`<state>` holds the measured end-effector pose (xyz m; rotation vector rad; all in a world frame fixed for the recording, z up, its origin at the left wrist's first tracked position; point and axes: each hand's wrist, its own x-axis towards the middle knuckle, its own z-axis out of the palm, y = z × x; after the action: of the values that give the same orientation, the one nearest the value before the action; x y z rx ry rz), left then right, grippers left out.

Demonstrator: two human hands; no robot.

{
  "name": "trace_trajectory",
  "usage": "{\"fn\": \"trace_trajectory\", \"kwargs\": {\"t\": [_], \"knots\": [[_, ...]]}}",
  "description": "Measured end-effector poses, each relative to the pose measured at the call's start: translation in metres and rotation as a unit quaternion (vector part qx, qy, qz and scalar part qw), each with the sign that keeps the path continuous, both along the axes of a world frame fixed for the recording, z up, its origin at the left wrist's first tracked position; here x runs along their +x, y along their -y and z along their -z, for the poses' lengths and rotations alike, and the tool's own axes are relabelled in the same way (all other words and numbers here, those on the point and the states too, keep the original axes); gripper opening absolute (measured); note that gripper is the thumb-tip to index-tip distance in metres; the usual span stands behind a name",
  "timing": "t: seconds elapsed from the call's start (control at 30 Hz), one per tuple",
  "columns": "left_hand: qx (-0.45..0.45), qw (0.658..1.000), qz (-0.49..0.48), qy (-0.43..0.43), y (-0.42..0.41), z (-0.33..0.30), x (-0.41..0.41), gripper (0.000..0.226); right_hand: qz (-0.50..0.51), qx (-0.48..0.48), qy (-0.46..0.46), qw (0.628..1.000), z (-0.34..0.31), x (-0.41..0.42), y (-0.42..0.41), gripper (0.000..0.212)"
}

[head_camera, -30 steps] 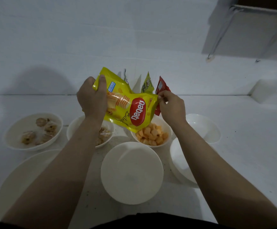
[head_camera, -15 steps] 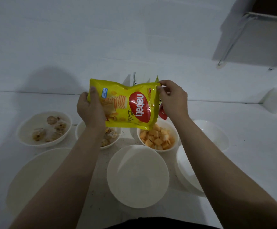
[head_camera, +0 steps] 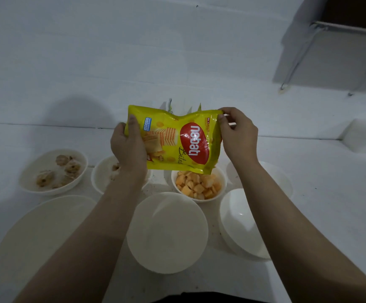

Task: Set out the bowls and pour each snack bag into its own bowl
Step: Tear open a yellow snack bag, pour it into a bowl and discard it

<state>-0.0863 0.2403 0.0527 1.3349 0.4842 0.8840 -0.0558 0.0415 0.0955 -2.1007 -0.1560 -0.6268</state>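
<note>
A glossy yellow foil snack bag with a red oval label is held sideways in the air above the white table, over the gap between two small bowls at the back. It is gripped at one end by the left hand, whose thumb lies across the printed face while the other fingers are hidden behind the bag. The opposite end is pinched at its upper corner by the right hand, with thumb and fingertips closed on the film.

The bag is judged to be light, soft and crinkly, and its contents are probably brittle, so a hard squeeze through the middle should be avoided. The smooth film is likely to be slippery; the flat sealed edges and corners are the surest places to be held, as is being done now. Whether the end at the right hand is already torn open cannot be told.

Just under the bag's lower corner stands a small white bowl filled with orange cube snacks. An empty white round bowl stands nearer the person and is judged a likely receiver for this bag. A white bowl holding brown cookies stands well to the left.
</note>
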Motion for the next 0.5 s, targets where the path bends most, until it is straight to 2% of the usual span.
{"fn": "trace_trajectory", "kwargs": {"t": [0.37,0.5], "knots": [[-0.009,1.000,0.024,0.008,0.086,-0.005,0.009,0.044,0.011,0.013,0.004,1.000,-0.002,0.004,0.092,0.019],[0.001,1.000,0.025,0.019,0.128,-0.007,0.016,0.030,0.006,0.015,-0.002,1.000,0.000,0.010,0.135,0.018]]}}
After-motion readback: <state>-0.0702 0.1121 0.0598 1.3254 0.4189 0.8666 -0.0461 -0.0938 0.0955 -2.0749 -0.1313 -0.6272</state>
